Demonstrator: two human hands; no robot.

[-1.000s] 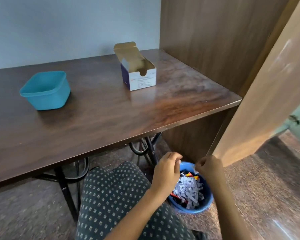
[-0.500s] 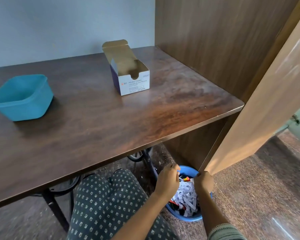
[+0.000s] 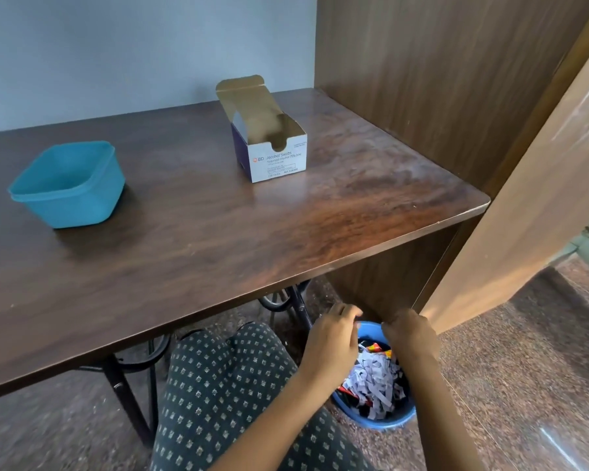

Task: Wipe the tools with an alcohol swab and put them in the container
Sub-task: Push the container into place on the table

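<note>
Both my hands hover low over a blue waste bin [image 3: 393, 423] on the floor, to the right of my knee. My left hand [image 3: 332, 339] and my right hand [image 3: 409, 334] are close together, backs toward the camera, fingers curled inward. Whatever sits between the fingertips is hidden. On the wooden table [image 3: 218, 239] stands an open white and purple alcohol swab box [image 3: 275, 159], flap up. A teal plastic container [image 3: 67, 186] sits at the table's left; its inside looks bare from here. No tool shows on the tabletop.
The bin holds several torn white wrappers and some coloured scraps. A wooden cabinet side [image 3: 439, 79] rises at the table's right edge, with an open door panel [image 3: 524, 215] beside it. Black metal table legs [image 3: 126, 396] stand by my patterned trouser leg [image 3: 225, 396].
The view has swung back to the left, so the container and box sit further right in frame. My hands stay over the bin, slightly further apart than half a second ago.
</note>
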